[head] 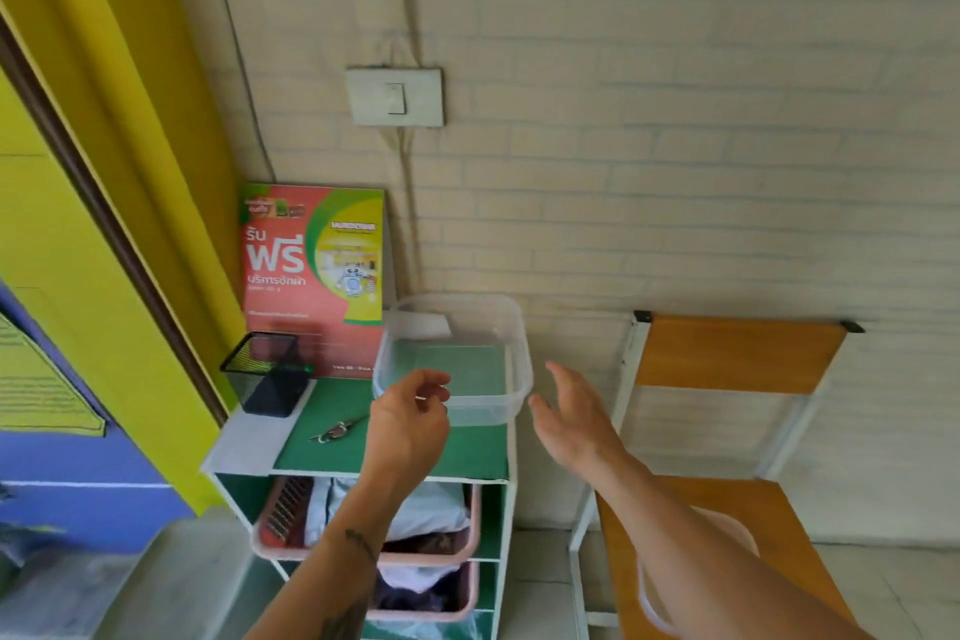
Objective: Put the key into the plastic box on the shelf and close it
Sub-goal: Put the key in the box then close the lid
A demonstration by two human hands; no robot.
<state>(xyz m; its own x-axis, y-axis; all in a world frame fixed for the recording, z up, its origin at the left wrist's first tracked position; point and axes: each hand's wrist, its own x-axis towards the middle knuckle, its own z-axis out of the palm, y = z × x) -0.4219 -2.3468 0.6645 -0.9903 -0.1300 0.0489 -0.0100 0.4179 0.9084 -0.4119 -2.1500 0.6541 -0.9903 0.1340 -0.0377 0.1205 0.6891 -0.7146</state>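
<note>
While the box stands open with no lid on it, both my hands are up over the shelf top and neither has anything in it. My left hand (410, 424) is nearest, fingers loosely curled, its grip empty, hanging just in front of the near wall of the clear plastic box (453, 361). My right hand (571, 416) is spread wide with the palm turned inward, just off the right edge of the shelf (363, 474) beside the box, also holding nothing. I judge it is placed there to steady the box from the side.

The key (337, 429) lies flat on the green mat, towards the near left part of the shelf top, just left of my left hand and apart from it. It has not gone in yet, so picking it up looks like the next step.

The box sits at the back right corner, against the wall, empty as far as I can tell. A black mesh pen holder (267, 379) stands at the back left, with a red leaflet (314, 276) leaning on the wall behind it. I cannot pick out the lid for certain.
</note>
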